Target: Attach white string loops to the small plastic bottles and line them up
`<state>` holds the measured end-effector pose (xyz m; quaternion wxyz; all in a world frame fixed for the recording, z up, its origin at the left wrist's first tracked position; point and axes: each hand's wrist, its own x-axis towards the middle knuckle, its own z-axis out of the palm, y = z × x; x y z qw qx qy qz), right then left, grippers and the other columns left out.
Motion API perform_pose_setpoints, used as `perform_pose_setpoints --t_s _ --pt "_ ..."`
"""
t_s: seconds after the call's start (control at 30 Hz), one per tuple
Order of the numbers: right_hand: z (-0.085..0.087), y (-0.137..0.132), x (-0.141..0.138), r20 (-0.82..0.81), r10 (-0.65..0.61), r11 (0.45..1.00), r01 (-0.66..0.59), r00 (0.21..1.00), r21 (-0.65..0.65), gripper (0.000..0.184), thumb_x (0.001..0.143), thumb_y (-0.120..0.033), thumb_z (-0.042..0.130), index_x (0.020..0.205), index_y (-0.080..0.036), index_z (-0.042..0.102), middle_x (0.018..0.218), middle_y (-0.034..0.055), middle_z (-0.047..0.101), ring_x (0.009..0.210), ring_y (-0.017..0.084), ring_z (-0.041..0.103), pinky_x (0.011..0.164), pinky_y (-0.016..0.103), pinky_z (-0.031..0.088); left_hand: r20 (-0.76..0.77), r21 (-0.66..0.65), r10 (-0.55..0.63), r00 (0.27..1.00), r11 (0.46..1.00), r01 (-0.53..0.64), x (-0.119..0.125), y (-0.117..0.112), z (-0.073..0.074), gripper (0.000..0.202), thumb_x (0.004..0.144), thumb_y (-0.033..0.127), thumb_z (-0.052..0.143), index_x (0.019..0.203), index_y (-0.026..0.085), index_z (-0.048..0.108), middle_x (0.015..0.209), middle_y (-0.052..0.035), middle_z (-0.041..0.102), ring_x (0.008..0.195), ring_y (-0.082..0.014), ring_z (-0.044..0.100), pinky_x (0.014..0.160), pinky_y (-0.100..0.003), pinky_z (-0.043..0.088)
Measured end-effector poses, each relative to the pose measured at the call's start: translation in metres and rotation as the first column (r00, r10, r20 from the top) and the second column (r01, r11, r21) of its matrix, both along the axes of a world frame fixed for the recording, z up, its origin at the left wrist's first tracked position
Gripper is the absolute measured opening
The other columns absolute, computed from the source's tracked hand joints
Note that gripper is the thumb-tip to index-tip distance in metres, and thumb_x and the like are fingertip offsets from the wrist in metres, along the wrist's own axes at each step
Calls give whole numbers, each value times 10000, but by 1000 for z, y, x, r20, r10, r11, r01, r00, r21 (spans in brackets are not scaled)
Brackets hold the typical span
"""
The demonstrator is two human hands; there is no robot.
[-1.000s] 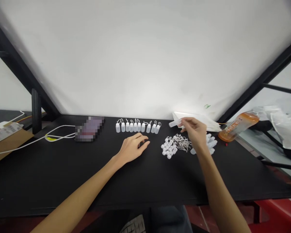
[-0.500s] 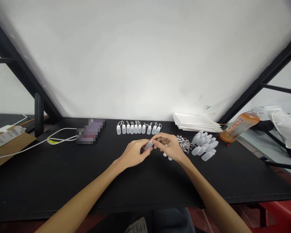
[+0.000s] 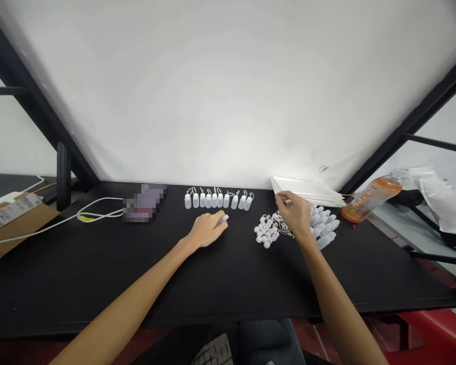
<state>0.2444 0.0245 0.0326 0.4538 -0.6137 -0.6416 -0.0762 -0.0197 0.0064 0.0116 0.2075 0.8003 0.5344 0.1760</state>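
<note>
My left hand [image 3: 208, 229] is closed around a small translucent bottle [image 3: 223, 219], low over the black table; its fingers hide most of the bottle. My right hand [image 3: 295, 214] is raised above a tangle of white cord loops [image 3: 283, 225], its fingers curled together; whatever they may hold is too small to make out. Left of the cords lies a heap of small white caps [image 3: 266, 231]. Behind my right wrist is a group of translucent bottles [image 3: 325, 225], partly hidden. A row of capped bottles with cord loops [image 3: 215, 199] stands upright near the wall.
White flat sheets or bags [image 3: 307, 190] are stacked at the back right, beside an orange drink bottle [image 3: 372, 198] lying tilted. On the left are a pixelated phone-like item [image 3: 144, 204], a white cable [image 3: 99, 200] and a cardboard box [image 3: 19, 223].
My hands have parted. The right one has moved right and up, off the small bottle, uncovering the cap heap. The left has shifted slightly left, keeping the bottle.
</note>
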Motion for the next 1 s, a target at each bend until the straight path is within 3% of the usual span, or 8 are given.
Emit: perform_pose_setpoints --t_s 0.1,0.2,0.3,0.43,0.67,1.0 --pt "1 4 18 17 -205 977 206 979 -58 209 782 -260 550 846 -174 729 836 70 747 725 229 666 719 335 470 -17 -10 3 1000 1000 -3 1 1 0 192 884 325 370 745 214 441 612 11 487 641 -181 506 603 -280 248" --pt "1 4 29 127 -273 927 296 954 -232 248 751 -228 566 913 -190 750 939 71 755 873 272 679 733 344 472 -30 -9 -11 999 1000 11 2 1 1 224 884 323 376 703 207 441 593 8 491 641 -181 520 594 -282 245" --pt "0 4 35 234 -232 863 311 944 -399 290 721 -180 575 941 -212 763 945 56 759 921 275 680 720 329 474 -50 13 -31 998 999 32 1 1 1 262 877 317 379 647 198 414 582 2 491 630 -178 519 579 -285 232" --pt "-3 5 33 344 -129 816 297 930 -497 315 689 -126 581 911 -224 781 912 63 759 896 264 685 684 305 463 -74 26 -40 996 999 42 1 2 0 278 869 326 385 624 196 393 571 0 481 625 -178 513 577 -281 227" --pt "-2 3 21 393 -53 757 294 918 -584 288 704 -118 578 837 -257 793 930 67 751 883 261 684 656 296 455 -105 37 -47 993 998 51 2 1 -1 274 862 337 398 629 195 415 592 -8 517 630 -180 516 580 -279 232" --pt "-2 3 22 425 -36 726 316 905 -611 151 721 -204 643 783 -222 780 886 83 743 836 258 679 621 290 443 -138 37 -60 989 997 65 1 1 -1 284 884 334 378 660 192 479 613 -16 552 642 -184 542 583 -272 252"
